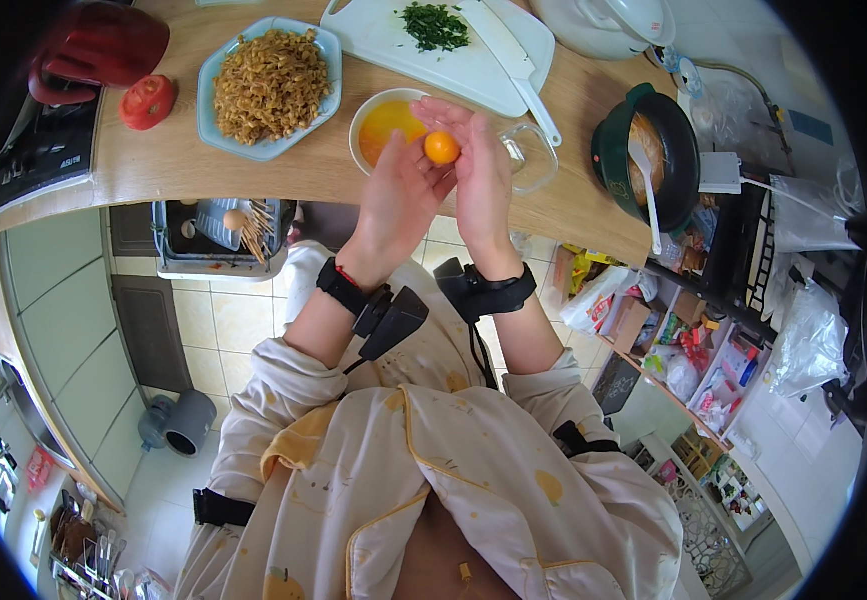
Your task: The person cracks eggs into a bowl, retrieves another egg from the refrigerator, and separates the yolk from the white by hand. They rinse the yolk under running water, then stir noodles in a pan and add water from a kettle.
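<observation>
So the table (304, 178) was pretty busy: tomato (148, 102), dish (212, 126) heaped with brown crumbly food (276, 85), white board (369, 32) with chopped greens (435, 27) and a white knife (499, 40), plus a dark green pot (608, 150) off right. The bowl (356, 133) of yellow-orange liquid was partly hidden behind the hands, and a clear container (543, 166) crowded the right one. Left hand (394, 198) and right hand (484, 185) were both loosely cupped, unclenched, with a round orange yolk (442, 148) nestled between them. Couldn't tell which bore it.
</observation>
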A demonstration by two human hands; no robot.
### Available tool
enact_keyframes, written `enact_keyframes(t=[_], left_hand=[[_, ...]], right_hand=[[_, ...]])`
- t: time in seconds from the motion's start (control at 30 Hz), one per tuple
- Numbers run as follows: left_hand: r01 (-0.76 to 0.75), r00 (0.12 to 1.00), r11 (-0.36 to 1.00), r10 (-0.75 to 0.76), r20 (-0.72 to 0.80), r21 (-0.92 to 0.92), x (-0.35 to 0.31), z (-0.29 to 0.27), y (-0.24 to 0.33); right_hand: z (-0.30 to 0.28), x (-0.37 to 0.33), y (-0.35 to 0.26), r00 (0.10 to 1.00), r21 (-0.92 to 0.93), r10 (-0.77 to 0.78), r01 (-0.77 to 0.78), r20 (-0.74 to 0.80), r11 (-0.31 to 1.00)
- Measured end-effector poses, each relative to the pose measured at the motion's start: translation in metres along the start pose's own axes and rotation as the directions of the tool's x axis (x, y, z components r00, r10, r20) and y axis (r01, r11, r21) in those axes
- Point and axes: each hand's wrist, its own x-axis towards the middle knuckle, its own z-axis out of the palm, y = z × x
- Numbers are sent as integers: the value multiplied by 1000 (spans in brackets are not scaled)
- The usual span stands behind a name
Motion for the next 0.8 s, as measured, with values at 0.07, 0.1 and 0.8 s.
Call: enact_keyframes(t=[0.07,0.1,0.8], left_hand=[[-27,999,999,26,-18,-28,1,3,-3],[-36,999,999,35,-36,-33,2,3,-3],[-534,845,792,487,-221,-296,-226,-159,159]], right_hand=[[2,-3,-6,999,-1,-42,42,20,999],[1,-4,-8,998,34,-52,52,18,998],[27,18,16,968,425,251,-241,33,873]])
